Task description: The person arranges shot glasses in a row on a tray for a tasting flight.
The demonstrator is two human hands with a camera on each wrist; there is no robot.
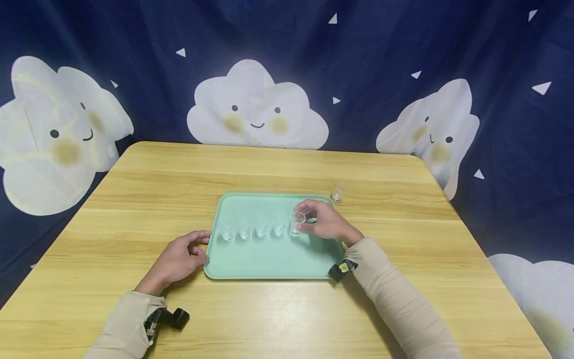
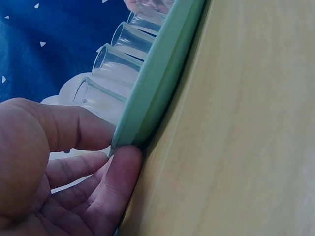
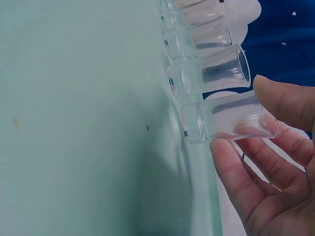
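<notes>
A row of clear shot glasses [image 1: 261,228] stands upright on a mint-green tray [image 1: 273,262]. At the row's right end my right hand [image 1: 325,221] holds another shot glass [image 3: 229,119] between thumb and fingers. In the right wrist view its base appears just above the tray surface, close beside the neighbouring glass [image 3: 216,71]. My left hand [image 1: 179,257] rests at the tray's left edge. Its fingertips [image 2: 123,164] touch the green rim [image 2: 152,93] in the left wrist view, with the fingers loosely bent.
One more shot glass [image 1: 339,192] stands on the wooden table [image 1: 278,319], just beyond the tray's back right corner. Behind the table hangs a dark blue curtain [image 1: 358,55] with cloud and triangle prints.
</notes>
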